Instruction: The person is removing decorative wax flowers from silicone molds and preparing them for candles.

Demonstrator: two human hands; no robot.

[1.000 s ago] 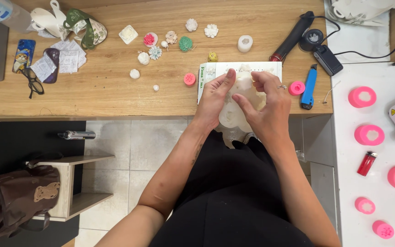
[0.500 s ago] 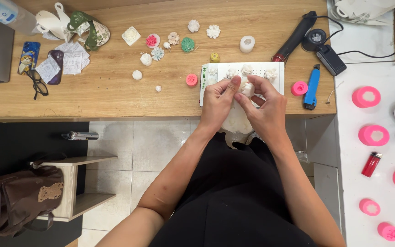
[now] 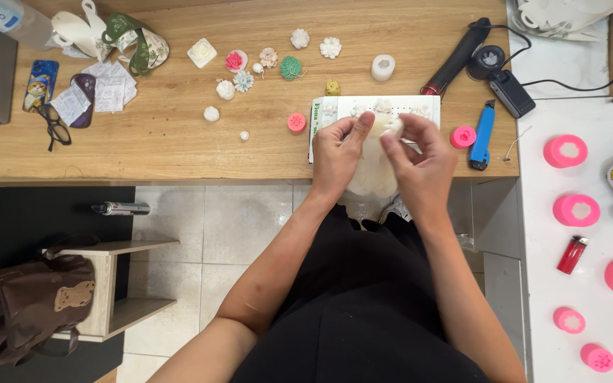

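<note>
Finished small wax flowers (image 3: 243, 80) lie on the wooden worktop (image 3: 164, 135) left of the white book (image 3: 335, 108), filled pink moulds (image 3: 565, 151) wait far right, so judged midway. Left hand (image 3: 338, 152) and right hand (image 3: 420, 159), over the book, both pinch a pale soft mould (image 3: 372, 167), fingers clenched on its top edge, peeling.
</note>
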